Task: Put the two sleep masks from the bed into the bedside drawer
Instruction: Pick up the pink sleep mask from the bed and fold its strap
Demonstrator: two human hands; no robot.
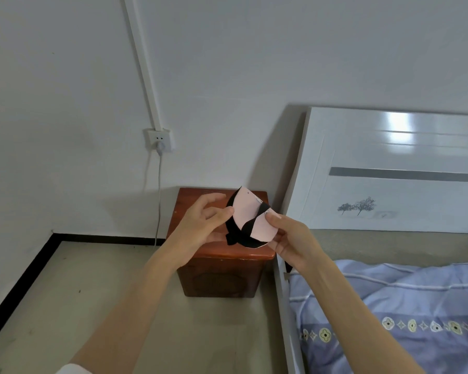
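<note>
A pink sleep mask (247,210) with a black strap and black edging hangs in the air above the reddish-brown bedside cabinet (222,268). My right hand (289,240) pinches its right lower edge between thumb and fingers. My left hand (204,222) touches its left side, thumb and fingers lightly around the black edge. The cabinet's drawer front faces me and looks closed. Whether one mask or two folded together are held, I cannot tell. No other mask shows on the bed.
The white bed frame (284,306) and headboard (389,171) stand right of the cabinet, with a blue patterned quilt (403,306) on the bed. A wall socket (160,140) with a white cable hangs left of the cabinet. Beige floor lies at lower left.
</note>
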